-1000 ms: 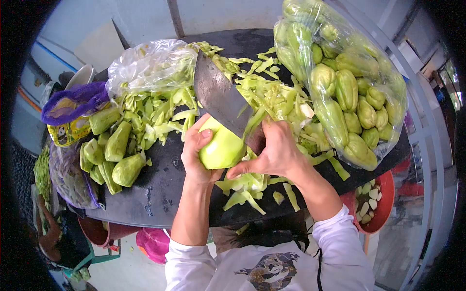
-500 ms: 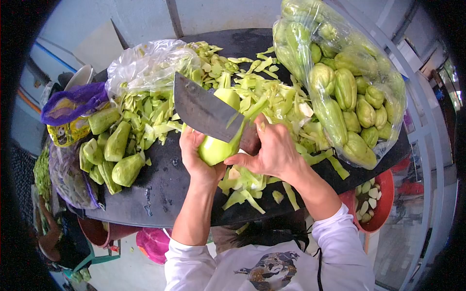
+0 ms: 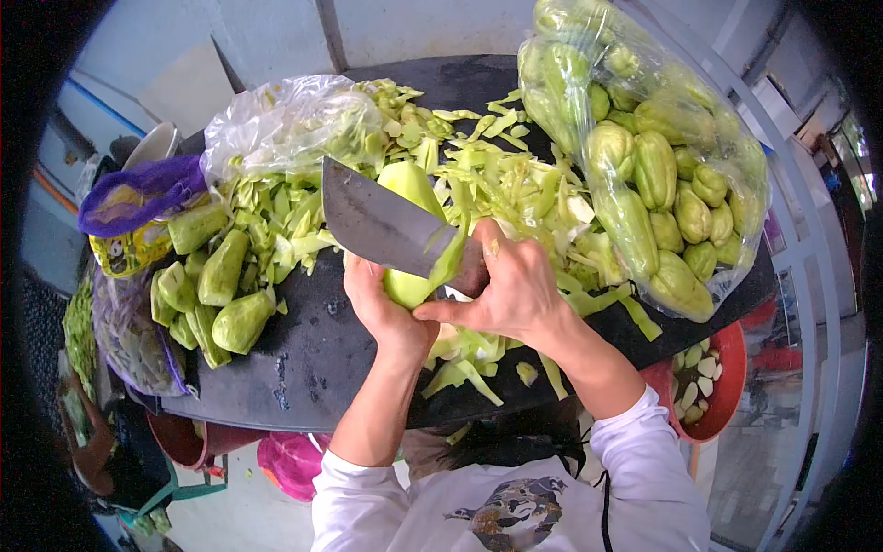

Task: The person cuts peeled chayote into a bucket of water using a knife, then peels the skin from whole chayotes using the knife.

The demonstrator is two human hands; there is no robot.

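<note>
My left hand [image 3: 382,308] is wrapped round the lower end of a pale, peeled chayote [image 3: 406,288] above the table's middle. In my right hand [image 3: 517,287] is a broad-bladed knife [image 3: 382,219], its handle mostly hidden by the fingers. The blade lies across the chayote and points to the upper left. A strip of green peel [image 3: 452,253] hangs over the blade near the handle. My right thumb reaches to the chayote's near end. Beneath and behind the hands lies a heap of peelings [image 3: 515,198].
A clear plastic bag of whole chayotes [image 3: 655,170] stands at the right. Several chayotes [image 3: 223,267] lie at the left, beside a purple mesh bag [image 3: 138,322]. Another plastic bag [image 3: 285,124] covers peelings at the back. A red bucket [image 3: 727,391] holding pale pieces stands below the table's right edge.
The knife blade has slid down and slightly left across the chayote, showing more of its far end. The peel strip has shifted with it. Both hands have moved a little.
</note>
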